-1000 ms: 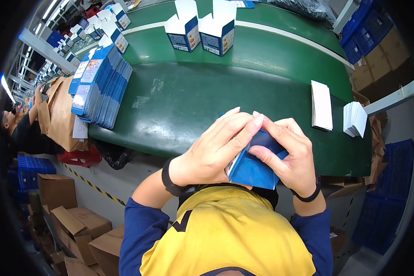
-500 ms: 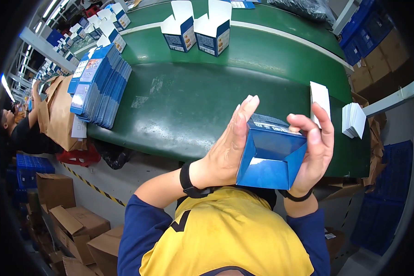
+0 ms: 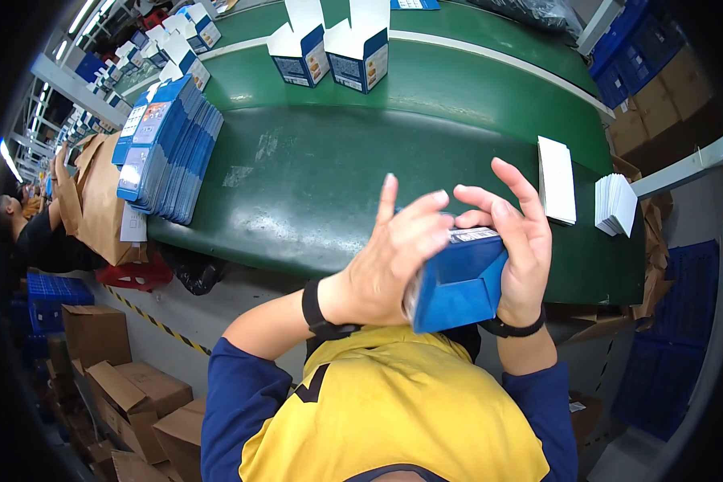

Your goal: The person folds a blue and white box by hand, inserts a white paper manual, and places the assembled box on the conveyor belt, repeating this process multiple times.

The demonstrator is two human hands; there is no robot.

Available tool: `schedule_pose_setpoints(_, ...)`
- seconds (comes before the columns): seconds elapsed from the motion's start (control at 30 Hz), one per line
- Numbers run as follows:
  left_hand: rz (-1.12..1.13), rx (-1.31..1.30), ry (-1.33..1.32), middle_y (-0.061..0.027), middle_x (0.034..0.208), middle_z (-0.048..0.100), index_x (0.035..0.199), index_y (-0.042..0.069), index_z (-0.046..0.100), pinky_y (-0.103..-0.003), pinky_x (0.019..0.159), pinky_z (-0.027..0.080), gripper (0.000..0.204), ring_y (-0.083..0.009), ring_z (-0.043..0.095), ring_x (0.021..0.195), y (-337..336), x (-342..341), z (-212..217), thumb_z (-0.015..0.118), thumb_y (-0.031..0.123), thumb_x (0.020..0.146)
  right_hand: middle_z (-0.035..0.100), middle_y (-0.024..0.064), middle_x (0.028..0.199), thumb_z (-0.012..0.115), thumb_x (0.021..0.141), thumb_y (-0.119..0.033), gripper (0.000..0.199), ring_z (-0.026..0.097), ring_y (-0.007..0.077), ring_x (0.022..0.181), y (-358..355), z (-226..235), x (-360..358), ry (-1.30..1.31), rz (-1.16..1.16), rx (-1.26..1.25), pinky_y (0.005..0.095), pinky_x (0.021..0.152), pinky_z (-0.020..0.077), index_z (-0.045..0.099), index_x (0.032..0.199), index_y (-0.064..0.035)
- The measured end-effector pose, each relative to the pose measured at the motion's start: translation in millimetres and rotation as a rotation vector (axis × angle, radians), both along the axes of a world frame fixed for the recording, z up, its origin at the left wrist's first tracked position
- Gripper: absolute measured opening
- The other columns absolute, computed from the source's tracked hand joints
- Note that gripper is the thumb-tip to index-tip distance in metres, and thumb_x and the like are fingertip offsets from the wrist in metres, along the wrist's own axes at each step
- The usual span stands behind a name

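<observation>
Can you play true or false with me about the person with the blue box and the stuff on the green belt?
1. Both hands are on the blue box. True: left hand, right hand.
2. The box lies flat on the belt. False: it is held up, above the belt's near edge.
3. A stack of flat blue cartons sits at the belt's left. True.
4. The two open boxes far back are red. False: they are blue and white.
5. White paper stacks lie at the belt's right. True.
</observation>
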State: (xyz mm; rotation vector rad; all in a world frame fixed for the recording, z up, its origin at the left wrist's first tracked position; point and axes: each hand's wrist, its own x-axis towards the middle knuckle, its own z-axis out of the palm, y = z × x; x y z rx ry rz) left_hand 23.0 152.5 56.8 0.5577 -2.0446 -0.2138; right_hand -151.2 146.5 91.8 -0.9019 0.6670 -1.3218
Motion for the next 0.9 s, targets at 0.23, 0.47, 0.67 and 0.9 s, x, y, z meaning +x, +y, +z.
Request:
schedule_pose_setpoints(0.23, -0.086, 0.236, 0.081, -0.0172, 0.135, 0.042, 0.133, 0.006, 0.034, -0.062, 0.106, 0.015, 0.078, -0.0417, 0.03, 0.133, 3, 9, 18, 0.077, 0.011, 0.068, 0.056, 0.0184, 0.124, 0.05, 0.096, -0.031, 0.055, 0.054, 0.0216, 0.113, 0, -7, -6, 0.34, -0.023, -0.409, 0.0318, 0.098, 0.0395, 0.035, 0.136, 0.003)
schedule_pose_setpoints(0.47, -0.075, -0.364, -0.145, 0.0032, 0.135, 0.046, 0.114, 0.036, 0.045, -0.058, 0.109, 0.021, 0.049, -0.0325, 0.034, 0.133, -22, 27, 10, 0.07, 0.017, 0.076, 0.048, 0.0137, 0.132, 0.06, 0.083, -0.053, 0.082, 0.052, 0.0219, 0.117, -15, -15, -35, 0.111, 0.489, 0.138, 0.0346, 0.099, 0.0407, 0.032, 0.138, 0.0004)
schedule_pose_setpoints(0.67, 0.479, 0.205, -0.865, -0.0093, 0.142, 0.038, 0.142, 0.024, 0.033, -0.052, 0.105, 0.03, 0.086, -0.0299, 0.037, 0.131, -30, 78, 35, 0.075, 0.013, 0.067, 0.053, 0.0089, 0.122, 0.074, 0.07, -0.001, 0.071, 0.053, 0.0218, 0.113, -113, -8, -11, 0.408, 0.238, 0.014, 0.0338, 0.098, 0.0409, 0.039, 0.131, 0.001)
schedule_pose_setpoints(0.9, 1.124, 0.103, -0.715, -0.0147, 0.137, 0.042, 0.141, 0.012, 0.03, -0.057, 0.102, 0.028, 0.088, -0.0306, 0.039, 0.128, -35, 205, 53, 0.076, 0.031, 0.068, 0.045, 0.0122, 0.13, 0.081, 0.058, -0.006, 0.099, 0.045, 0.0234, 0.118, -292, -71, 26, 0.762, -0.223, -0.44, 0.032, 0.101, 0.035, 0.024, 0.139, -0.0021)
